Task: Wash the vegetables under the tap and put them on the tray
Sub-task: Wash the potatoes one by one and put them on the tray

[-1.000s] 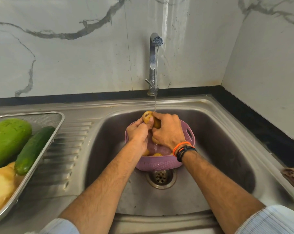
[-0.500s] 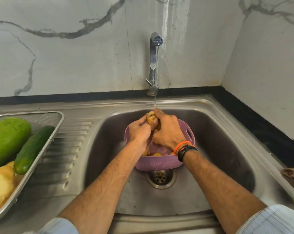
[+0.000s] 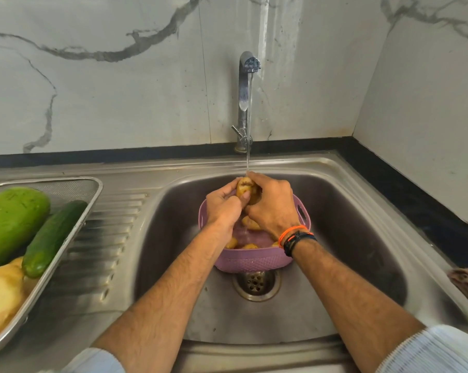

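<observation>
1. Holding a potato [image 3: 244,187] between them, the left hand [image 3: 223,208] and the right hand [image 3: 274,208] curl their fingers round it, above a purple basket [image 3: 251,261] in the sink [image 3: 362,238].
2. Water runs in a thin stream from the tap [image 3: 245,98] and lands at the top of the potato, by the right hand's fingertips.
3. More potatoes [image 3: 250,223] lie inside the basket, partly hidden by the hands.
4. The basket stands on the sink floor, just behind the drain [image 3: 255,284].
5. On the draining board to the left sits a metal tray [image 3: 90,208], well apart from the basket.
6. The tray holds a cucumber [image 3: 52,238], a large green vegetable [image 3: 12,222] and a pale yellow one [image 3: 1,297].
7. The right wrist wears orange and dark bands [image 3: 294,238].
</observation>
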`<state>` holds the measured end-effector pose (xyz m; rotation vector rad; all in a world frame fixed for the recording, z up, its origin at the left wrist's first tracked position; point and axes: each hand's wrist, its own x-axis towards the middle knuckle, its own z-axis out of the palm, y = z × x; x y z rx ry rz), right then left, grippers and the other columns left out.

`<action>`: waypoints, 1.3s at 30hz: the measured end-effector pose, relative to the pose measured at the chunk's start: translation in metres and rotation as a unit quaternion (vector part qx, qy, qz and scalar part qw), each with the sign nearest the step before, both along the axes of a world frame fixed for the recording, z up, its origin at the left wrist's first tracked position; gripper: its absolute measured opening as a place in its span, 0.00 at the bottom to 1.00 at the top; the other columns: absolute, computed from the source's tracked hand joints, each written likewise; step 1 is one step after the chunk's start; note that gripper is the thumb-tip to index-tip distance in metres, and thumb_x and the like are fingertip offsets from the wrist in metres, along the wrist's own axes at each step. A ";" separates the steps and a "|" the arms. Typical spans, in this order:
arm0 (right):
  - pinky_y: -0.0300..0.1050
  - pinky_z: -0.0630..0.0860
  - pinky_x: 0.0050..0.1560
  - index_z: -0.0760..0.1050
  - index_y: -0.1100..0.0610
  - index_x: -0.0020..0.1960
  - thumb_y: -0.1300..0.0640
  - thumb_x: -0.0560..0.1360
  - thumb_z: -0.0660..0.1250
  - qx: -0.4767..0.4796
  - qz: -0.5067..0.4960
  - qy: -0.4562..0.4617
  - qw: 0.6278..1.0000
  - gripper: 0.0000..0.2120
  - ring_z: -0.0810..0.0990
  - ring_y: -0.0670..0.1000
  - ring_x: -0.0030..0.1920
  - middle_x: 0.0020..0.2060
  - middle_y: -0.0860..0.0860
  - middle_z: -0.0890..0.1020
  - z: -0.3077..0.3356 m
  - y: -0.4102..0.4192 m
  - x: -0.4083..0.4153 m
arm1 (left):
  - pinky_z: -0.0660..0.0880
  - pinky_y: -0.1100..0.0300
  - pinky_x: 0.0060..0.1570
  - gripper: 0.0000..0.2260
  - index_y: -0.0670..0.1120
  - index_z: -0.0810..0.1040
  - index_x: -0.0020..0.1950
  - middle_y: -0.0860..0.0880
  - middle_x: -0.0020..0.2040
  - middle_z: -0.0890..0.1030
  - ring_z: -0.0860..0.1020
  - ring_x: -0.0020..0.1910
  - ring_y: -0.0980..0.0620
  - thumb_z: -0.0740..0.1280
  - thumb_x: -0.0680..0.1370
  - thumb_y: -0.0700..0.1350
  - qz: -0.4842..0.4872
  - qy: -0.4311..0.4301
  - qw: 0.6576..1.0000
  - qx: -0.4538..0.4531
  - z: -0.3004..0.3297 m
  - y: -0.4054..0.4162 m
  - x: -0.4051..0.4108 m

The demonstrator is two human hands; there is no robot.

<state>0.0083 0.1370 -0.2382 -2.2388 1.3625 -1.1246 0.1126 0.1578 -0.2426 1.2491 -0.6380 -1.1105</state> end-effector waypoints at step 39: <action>0.19 0.69 0.49 0.80 0.51 0.62 0.55 0.64 0.81 0.058 0.051 -0.087 0.993 0.27 0.77 0.41 0.53 0.54 0.46 0.82 0.001 -0.012 -0.002 | 0.81 0.47 0.48 0.09 0.45 0.78 0.61 0.41 0.51 0.84 0.83 0.48 0.43 0.63 0.82 0.38 -0.062 0.049 0.997 0.024 0.003 -0.002 0.014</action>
